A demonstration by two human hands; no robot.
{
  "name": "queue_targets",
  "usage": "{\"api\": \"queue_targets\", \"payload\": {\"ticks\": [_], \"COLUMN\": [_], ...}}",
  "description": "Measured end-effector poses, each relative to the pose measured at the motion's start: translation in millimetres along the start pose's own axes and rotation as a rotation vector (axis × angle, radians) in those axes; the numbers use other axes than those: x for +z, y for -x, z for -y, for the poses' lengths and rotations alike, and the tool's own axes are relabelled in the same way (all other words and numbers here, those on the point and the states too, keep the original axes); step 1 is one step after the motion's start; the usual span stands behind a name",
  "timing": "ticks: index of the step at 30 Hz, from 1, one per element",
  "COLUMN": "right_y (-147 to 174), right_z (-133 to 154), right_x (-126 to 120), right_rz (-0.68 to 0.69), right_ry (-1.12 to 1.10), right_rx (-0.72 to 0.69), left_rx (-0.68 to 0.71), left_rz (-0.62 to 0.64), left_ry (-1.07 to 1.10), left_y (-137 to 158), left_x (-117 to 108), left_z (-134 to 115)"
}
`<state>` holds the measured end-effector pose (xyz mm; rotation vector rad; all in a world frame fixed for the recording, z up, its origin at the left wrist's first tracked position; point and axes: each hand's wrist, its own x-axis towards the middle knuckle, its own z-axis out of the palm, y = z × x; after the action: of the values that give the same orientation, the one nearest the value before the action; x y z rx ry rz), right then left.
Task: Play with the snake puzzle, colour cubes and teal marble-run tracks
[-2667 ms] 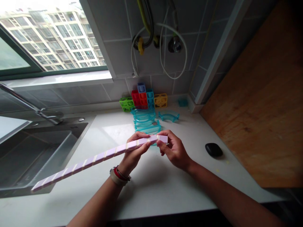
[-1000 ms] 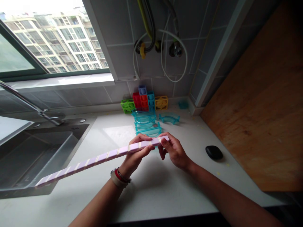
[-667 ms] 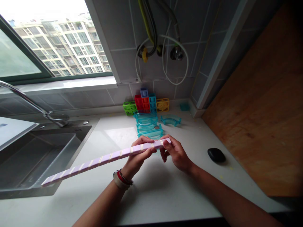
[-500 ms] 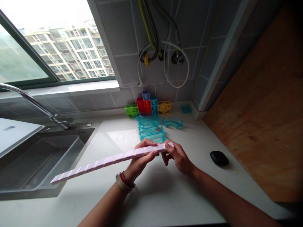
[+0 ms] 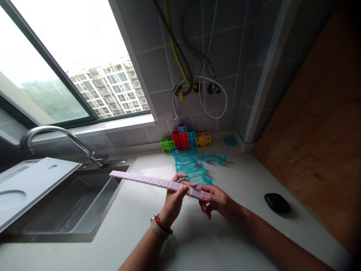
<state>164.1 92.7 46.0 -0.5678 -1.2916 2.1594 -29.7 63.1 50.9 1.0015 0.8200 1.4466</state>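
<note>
Above the counter I hold a long, thin lilac strip [image 5: 152, 181], marked into segments by pale lines. My left hand [image 5: 175, 198] grips it right of its middle, thumb on the near face and fingers behind. At the right end my right hand [image 5: 218, 201] pinches the strip between thumb and fingers; its other fingers curl below. The free end points left, slightly raised, towards the sink. Just beyond my hands lie several clear turquoise curved plastic pieces [image 5: 187, 163], the nearest partly behind my fingers. A separate turquoise curved piece [image 5: 214, 158] lies to their right.
Open plastic blocks in green [image 5: 168, 145], red [image 5: 180, 140], blue [image 5: 192, 138] and yellow [image 5: 203, 139] stand against the wall. A sink [image 5: 113, 203] with a faucet [image 5: 67, 133] and a white board [image 5: 42, 188] is at left. A black mouse-like object [image 5: 278, 203] lies right.
The strip's free left end has swung up, so the strip now slopes down to the right. Both hands still hold it. The view has tilted up and shifted left.
</note>
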Motion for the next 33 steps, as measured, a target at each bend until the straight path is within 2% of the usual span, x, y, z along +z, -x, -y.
{"api": "queue_targets", "payload": {"ticks": [3, 8, 10, 13, 17, 20, 25, 28, 33], "right_y": [-3, -6, -5, -5, -9, -13, -16, -17, -17], "right_z": [-5, -16, -19, -21, -24, -27, -26, -26, -25], "right_x": [-1, 2, 5, 6, 2, -2, -3, -3, -3], "right_rz": [0.008, 0.050, 0.131, 0.202, 0.182, 0.178, 0.135, 0.133, 0.152], "right_ry": [0.023, 0.211, 0.315, 0.401, 0.429, 0.443, 0.455, 0.445, 0.428], "right_rx": [0.024, 0.002, 0.032, 0.069, 0.029, 0.029, 0.015, 0.004, 0.014], "left_rx": [0.025, -0.063, -0.117, -0.206, -0.337, -0.413, -0.361, -0.316, -0.327], "left_rz": [-0.074, -0.453, -0.515, -0.510, -0.448, -0.415, -0.399, -0.377, -0.311], "left_ry": [-0.053, -0.166, -0.226, -0.343, -0.557, -0.778, -1.209, -1.466, -1.755], "left_y": [0, 4, 10, 24, 45, 53, 51, 47, 41], "left_x": [1, -5, -17, -44, -86, -119, -166, -181, -187], "left_z": [0, -11, -22, -45, -77, -93, -103, -106, -108]}}
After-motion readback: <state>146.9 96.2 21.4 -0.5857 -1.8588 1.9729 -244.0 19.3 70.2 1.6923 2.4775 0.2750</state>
